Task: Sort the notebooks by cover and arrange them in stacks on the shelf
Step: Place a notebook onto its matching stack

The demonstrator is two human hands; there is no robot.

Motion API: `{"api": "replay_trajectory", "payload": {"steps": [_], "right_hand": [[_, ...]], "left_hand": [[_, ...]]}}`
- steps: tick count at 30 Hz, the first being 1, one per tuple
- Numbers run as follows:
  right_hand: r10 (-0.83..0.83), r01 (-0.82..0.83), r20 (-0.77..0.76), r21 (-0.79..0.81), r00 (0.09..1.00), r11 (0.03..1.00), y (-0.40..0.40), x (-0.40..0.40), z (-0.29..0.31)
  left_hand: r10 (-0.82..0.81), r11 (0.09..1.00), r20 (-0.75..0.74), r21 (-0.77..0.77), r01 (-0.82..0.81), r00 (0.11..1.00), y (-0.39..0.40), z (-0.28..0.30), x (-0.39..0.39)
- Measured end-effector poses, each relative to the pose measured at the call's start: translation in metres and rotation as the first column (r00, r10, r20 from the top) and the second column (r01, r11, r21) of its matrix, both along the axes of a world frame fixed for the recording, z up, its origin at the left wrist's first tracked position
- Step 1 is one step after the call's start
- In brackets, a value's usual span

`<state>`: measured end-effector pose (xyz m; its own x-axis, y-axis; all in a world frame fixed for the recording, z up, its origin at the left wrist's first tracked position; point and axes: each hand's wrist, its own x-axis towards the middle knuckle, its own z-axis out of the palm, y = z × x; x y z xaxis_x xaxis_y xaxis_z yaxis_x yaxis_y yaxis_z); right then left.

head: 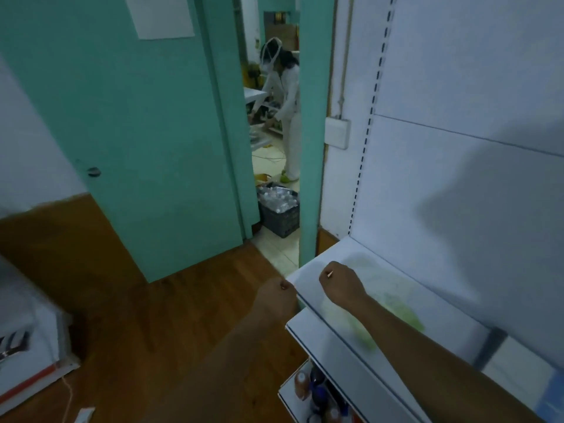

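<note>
Both my arms reach forward with the fingers curled into fists, holding nothing. My left hand point(276, 293) hangs over the wooden floor just left of the white shelf's point(323, 261) corner. My right hand point(340, 283) is above the left end of the top shelf board, which shows a faint green smear. At the shelf's right end lie flat white point(515, 361) and blue point(551, 398) covers, blurred, possibly notebooks.
A lower shelf board holds bottles point(317, 392). A teal door point(146, 132) stands open ahead; beyond it are a person in white point(290, 117) and a dark crate of water bottles point(279, 209). A white box point(33, 346) sits on the floor at left.
</note>
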<state>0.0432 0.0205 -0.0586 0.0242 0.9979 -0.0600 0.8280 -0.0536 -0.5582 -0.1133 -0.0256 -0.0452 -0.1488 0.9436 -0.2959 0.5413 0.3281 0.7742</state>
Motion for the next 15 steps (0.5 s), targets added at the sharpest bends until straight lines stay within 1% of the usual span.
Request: {"api": "replay_trajectory", "payload": {"steps": [4, 6, 8, 10, 12, 15], "right_hand": [[-0.222, 0.225, 0.048, -0.072, 0.974, 0.972, 0.014, 0.058, -0.01], [-0.328, 0.341, 0.124, -0.103, 0.936, 0.934, 0.014, 0.085, -0.016], [-0.388, 0.427, 0.236, -0.143, 0.891, 0.893, 0.013, 0.107, -0.023], [-0.405, 0.474, 0.286, -0.239, 0.868, 0.847, 0.006, 0.122, -0.032], [-0.411, 0.476, 0.252, -0.321, 0.876, 0.819, -0.001, 0.128, -0.041], [-0.428, 0.489, 0.242, -0.33, 0.871, 0.808, -0.011, 0.127, -0.049]], "left_hand": [[-0.138, 0.99, -0.039, -0.048, 0.136, 0.99, 0.035, -0.009, 0.042], [-0.247, 0.968, -0.115, -0.067, 0.241, 0.962, 0.048, -0.013, 0.06], [-0.36, 0.933, -0.189, -0.078, 0.352, 0.914, 0.062, -0.019, 0.075], [-0.445, 0.896, -0.23, -0.127, 0.426, 0.866, 0.073, -0.03, 0.085], [-0.511, 0.859, -0.258, -0.19, 0.476, 0.82, 0.081, -0.038, 0.09], [-0.574, 0.818, -0.29, -0.223, 0.529, 0.766, 0.093, -0.045, 0.096]]}}
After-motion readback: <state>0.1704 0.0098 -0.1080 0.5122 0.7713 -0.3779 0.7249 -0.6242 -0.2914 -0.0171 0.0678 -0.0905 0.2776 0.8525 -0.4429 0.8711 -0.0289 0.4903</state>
